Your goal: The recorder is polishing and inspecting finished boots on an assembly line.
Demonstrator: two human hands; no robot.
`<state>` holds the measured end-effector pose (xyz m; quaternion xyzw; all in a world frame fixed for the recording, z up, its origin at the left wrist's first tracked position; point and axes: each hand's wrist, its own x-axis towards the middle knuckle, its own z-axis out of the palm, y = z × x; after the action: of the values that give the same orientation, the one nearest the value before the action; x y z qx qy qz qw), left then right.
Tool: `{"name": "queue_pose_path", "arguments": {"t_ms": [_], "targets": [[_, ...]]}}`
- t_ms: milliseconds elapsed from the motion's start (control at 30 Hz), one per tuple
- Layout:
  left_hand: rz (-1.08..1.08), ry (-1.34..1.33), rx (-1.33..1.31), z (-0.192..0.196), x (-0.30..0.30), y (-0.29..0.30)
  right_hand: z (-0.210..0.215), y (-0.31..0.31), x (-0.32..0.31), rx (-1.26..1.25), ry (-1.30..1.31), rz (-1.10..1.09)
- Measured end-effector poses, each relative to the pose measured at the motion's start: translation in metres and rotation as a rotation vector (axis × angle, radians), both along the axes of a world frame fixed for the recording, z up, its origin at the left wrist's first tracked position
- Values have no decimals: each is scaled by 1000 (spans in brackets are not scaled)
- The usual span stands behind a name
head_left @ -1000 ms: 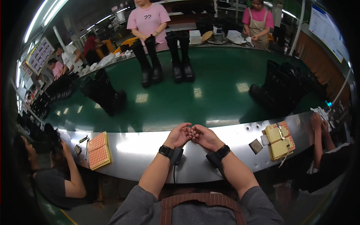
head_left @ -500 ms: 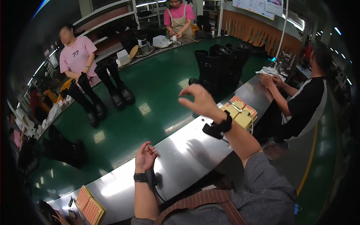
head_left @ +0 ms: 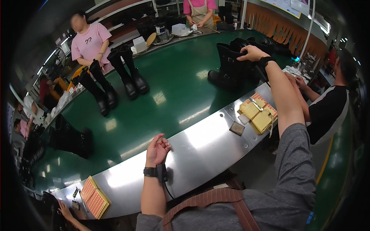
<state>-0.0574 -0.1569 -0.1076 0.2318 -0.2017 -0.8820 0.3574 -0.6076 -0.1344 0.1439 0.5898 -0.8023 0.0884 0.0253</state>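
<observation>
My right hand (head_left: 253,54) reaches to the far right and grips the upper edge of a black boot (head_left: 228,69), thumb and fingers at the top of its shaft. The boot stands upright on the green surface with its toe toward the left. Behind and beside it more black boots crowd together, partly hidden by my hand and forearm. My left hand (head_left: 158,151) rests palm up over the near metal edge, holding nothing, its fingers loosely curled and apart from the thumb. Both wrists wear black straps with small devices.
The green work surface (head_left: 169,88) has a metal border (head_left: 200,142). Yellow-and-red paper pads (head_left: 259,111) and a small dark block (head_left: 236,128) lie right; another pad (head_left: 94,197) lies near left. Black boots (head_left: 129,73) stand far left, others (head_left: 69,136) nearer. Co-workers sit or stand around.
My right hand has moved away and to the right, from the air above the green surface onto the boot's top. My left hand has barely moved. The view has shifted slightly.
</observation>
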Motion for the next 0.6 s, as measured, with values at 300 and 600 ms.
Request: {"name": "queue_pose_path", "arguments": {"t_ms": [300, 600], "targets": [[10, 5, -77, 7, -5, 7, 21, 8, 113, -418, 96, 15], [425, -721, -1348, 102, -71, 69, 28, 136, 291, -518, -165, 466]]}}
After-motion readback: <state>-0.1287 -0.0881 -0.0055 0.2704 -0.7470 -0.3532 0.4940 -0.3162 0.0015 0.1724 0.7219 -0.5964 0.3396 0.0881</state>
